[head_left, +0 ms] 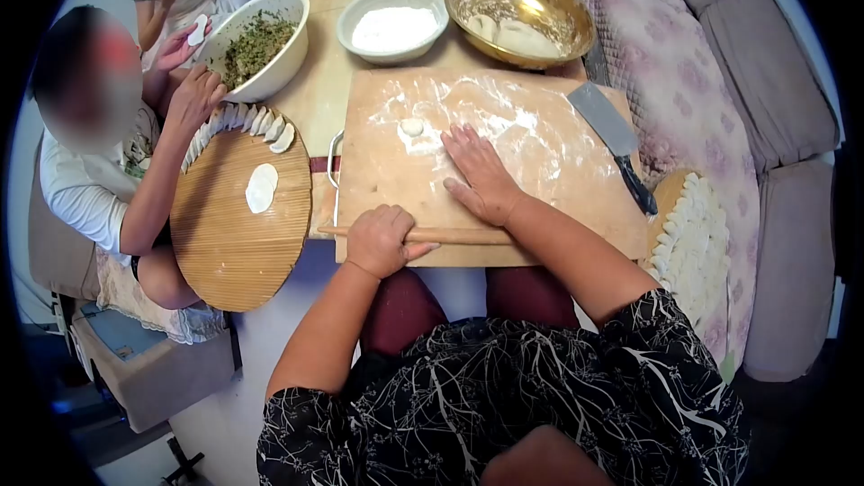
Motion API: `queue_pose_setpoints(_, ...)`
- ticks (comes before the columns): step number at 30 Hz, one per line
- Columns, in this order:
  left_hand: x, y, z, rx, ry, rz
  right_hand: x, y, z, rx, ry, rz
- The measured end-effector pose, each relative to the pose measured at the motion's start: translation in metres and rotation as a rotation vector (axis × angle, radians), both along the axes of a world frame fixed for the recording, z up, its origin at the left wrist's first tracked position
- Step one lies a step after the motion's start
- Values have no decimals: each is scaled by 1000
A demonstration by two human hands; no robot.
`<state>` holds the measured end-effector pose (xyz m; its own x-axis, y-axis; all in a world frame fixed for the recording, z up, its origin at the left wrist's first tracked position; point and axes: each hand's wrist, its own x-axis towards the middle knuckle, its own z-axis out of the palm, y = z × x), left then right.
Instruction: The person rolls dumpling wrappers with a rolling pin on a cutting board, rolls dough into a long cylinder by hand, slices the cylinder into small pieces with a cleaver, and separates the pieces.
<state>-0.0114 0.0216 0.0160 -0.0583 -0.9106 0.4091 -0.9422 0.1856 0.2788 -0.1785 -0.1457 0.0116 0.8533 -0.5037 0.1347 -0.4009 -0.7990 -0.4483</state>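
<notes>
My left hand (380, 238) is wrapped round a thin wooden rolling pin (463, 236) near the front edge of the floured wooden board (387, 171). Palm down on that board lies my right hand (481, 175), its fingers stretched out; whether anything is under the palm is hidden. A small round dough piece (411, 127) sits just left of my right fingertips. Toward the board's right side rests a cleaver (605, 121) with a black handle.
Behind the board stand a bowl of flour (393, 27) and a golden bowl (562, 22) holding dough. At left are a bowl of green filling (292, 54), a round slatted tray (238, 252) with wrappers and dumplings, and a co-worker's hand (193, 94). More dumplings (688, 247) lie right.
</notes>
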Motion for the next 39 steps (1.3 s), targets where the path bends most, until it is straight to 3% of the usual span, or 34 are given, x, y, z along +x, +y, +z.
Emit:
queue_pose_setpoints(2, 2, 1, 0, 18, -34, 1, 0, 2, -11, 4, -315, -19)
queue_pose_setpoints(3, 1, 3, -1, 25, -34, -7, -8, 4, -5, 10, -315, -28)
queue_pose_setpoints(6, 0, 2, 0, -21, 32, 43, -42, 0, 61, 335, 171, -156)
queue_pose_setpoints(7, -2, 3, 1, 20, 64, 104, -51, 0, 65, 334, 171, -161)
queue_pose_setpoints(9, -7, 3, 2, 68, 98, 158, -72, 9, 65, 224, 337, -281)
queue_pose_setpoints(11, -9, 0, 2, 55, 75, 167, -83, 7, 37, 81, 310, -280)
queue_pose_setpoints(13, -2, -14, 3, 87, -1, 228, -84, 2, 24, -303, 250, -269)
queue_pose_setpoints(18, 18, -48, 2, 242, -92, 450, -66, -30, 10, -220, 187, -392)
queue_pose_setpoints(23, -13, 3, 8, 384, -143, 278, -99, 0, 18, -151, 371, -126)
queue_pose_setpoints(26, -2, -19, -1, 432, -135, 321, -80, -22, 12, -180, 297, -181)
queue_pose_setpoints(28, 11, -52, -1, 312, -96, 502, -57, -50, 11, -190, 215, -302)
queue_pose_setpoints(31, 10, -52, 9, 272, -110, 484, -62, -45, 9, -212, 174, -264)
queue_pose_setpoints(35, -21, 9, 6, 481, -149, 314, -100, -5, 23, -153, 372, -62)
queue_pose_setpoints(39, 0, -31, 0, 423, -89, 430, -71, -36, 15, -192, 307, -172)
